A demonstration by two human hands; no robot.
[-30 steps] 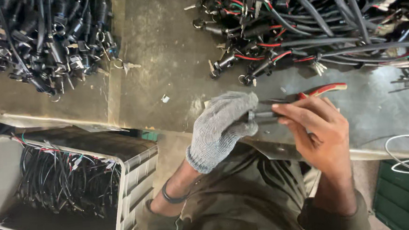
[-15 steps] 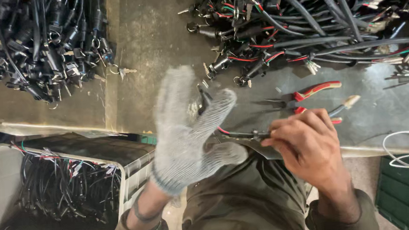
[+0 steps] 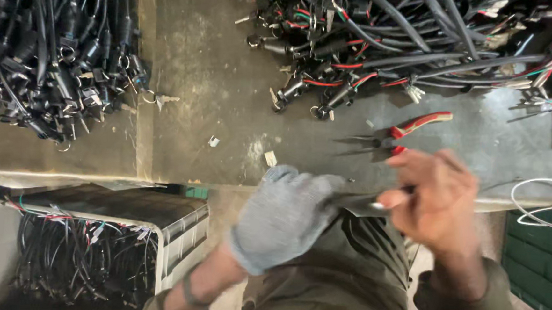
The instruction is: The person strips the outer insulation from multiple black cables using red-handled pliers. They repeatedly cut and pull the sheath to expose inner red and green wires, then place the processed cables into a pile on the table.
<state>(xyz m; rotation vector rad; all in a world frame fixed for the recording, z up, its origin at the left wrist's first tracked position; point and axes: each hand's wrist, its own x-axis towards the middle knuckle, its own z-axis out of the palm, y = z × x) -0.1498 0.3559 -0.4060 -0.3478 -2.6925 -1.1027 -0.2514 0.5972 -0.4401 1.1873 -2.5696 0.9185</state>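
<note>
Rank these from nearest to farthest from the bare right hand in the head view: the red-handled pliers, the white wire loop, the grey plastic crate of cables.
From the right hand:
1. Red-handled pliers, on the table just above it.
2. White wire loop, off to its right at the table edge.
3. Grey plastic crate of cables, far left, beyond the gloved left hand.

Dim, flat overhead light; both hands [image 3: 356,214] smear with motion blur, while the cable piles [image 3: 409,32] stay sharp.
</note>
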